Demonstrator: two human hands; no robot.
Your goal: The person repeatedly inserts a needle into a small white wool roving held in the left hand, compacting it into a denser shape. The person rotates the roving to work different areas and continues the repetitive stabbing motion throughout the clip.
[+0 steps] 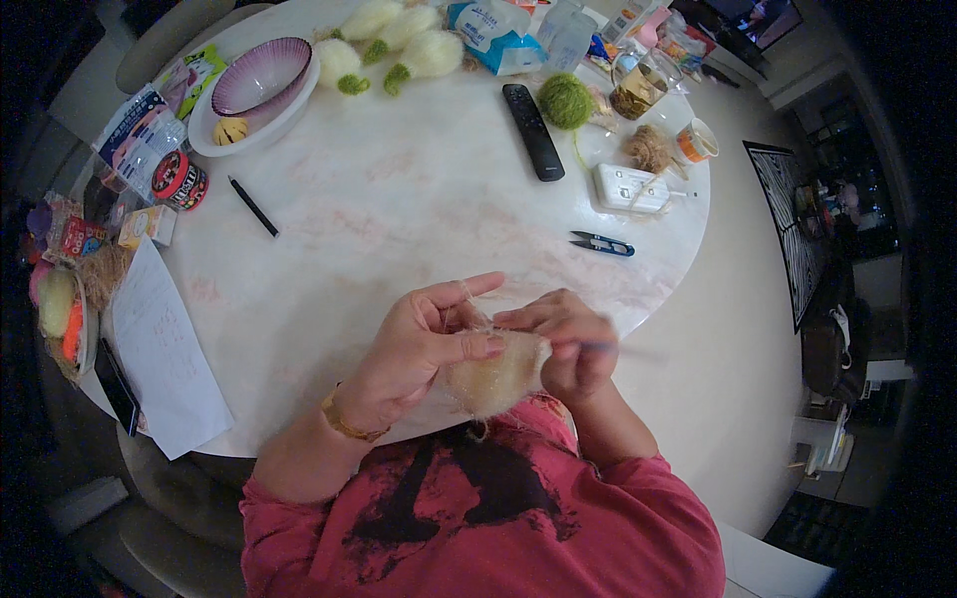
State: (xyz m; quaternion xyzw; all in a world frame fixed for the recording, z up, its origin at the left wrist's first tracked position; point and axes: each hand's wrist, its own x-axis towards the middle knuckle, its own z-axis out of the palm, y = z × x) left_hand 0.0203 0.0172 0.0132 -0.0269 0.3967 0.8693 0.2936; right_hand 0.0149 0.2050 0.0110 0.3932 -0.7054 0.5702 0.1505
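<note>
A cream, fuzzy crocheted piece [493, 377] hangs between my two hands, above the table's near edge and close to my shirt. My left hand [415, 336] pinches its upper edge under the thumb, with a pale strand of yarn [469, 293] running over the raised index finger. At the right end of the piece, my right hand [576, 336] is blurred. Its fingers are curled around a thin tool [602, 346], probably a crochet hook, which sticks out to the right; the tip is hidden.
Thread snips [604, 244], a power strip [632, 188], a remote control [533, 133] and a green yarn ball [565, 102] lie beyond my right hand. Cream crocheted pieces with green tips [430, 54] lie at the back. A black pen [253, 206] and a paper sheet [168, 359] are left.
</note>
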